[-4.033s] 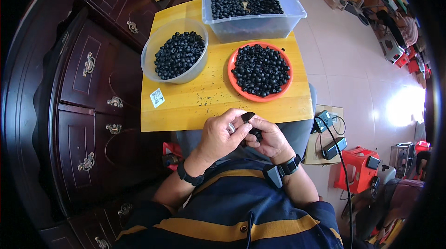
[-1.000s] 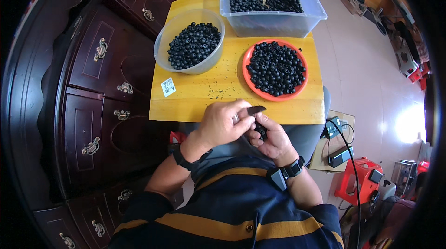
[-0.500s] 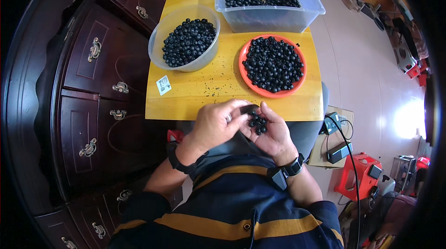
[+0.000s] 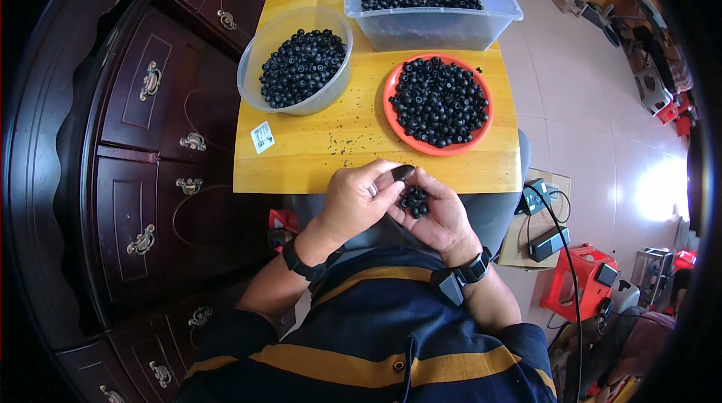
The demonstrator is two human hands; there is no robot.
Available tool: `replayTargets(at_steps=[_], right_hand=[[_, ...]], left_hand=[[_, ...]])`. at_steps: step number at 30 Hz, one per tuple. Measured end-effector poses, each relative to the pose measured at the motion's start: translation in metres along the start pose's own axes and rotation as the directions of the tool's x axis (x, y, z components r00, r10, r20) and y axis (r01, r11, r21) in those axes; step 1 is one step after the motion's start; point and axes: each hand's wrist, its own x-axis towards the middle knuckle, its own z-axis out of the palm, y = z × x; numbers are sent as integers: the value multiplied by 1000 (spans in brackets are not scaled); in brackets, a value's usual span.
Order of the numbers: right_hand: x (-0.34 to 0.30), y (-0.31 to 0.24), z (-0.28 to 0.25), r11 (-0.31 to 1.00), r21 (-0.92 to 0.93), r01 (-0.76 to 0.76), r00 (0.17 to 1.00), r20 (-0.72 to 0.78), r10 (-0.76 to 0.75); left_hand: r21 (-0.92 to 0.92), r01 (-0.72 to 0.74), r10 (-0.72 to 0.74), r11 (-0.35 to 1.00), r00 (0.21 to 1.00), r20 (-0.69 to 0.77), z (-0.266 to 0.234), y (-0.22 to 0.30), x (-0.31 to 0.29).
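Above my lap, at the near edge of the yellow table, my two hands meet. My right hand is cupped palm up around several small black round pieces, like beads or caps with a hole. My left hand has its thumb and index finger bent toward the right thumb. A smooth dark thing covers or lies at the left index fingertip; whether a piece is pinched there is hidden. Beyond them, an orange-red plate and a round translucent tub hold heaps of such pieces.
A large clear plastic box with more black pieces stands at the far side of the table. Black crumbs and a white label lie on it. Dark cabinets line the left. A red stool and cables are on the right.
The left fingers and their dark tip have moved up slightly, closer to the right thumb tip. The black pieces stay in the right palm.
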Motion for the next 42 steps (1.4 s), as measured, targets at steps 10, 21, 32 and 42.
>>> replayTargets(at_steps=[10,21,32,42], right_hand=[[0,2,4,978,-206,21,1000,21,-17],[0,7,8,980,-182,76,996,-36,-84],[2,6,0,987,-145,70,993,-82,-82],[2,4,7,982,-182,44,999,-9,-46]], left_hand=[[-404,125,-161,906,985,-57,8,-6,-6],[-407,4,-27,913,998,-51,3,10,-4],[-22,-273,261,962,936,-235,6,7,-4],[-306,-40,20,951,997,-68,-4,8,1]])
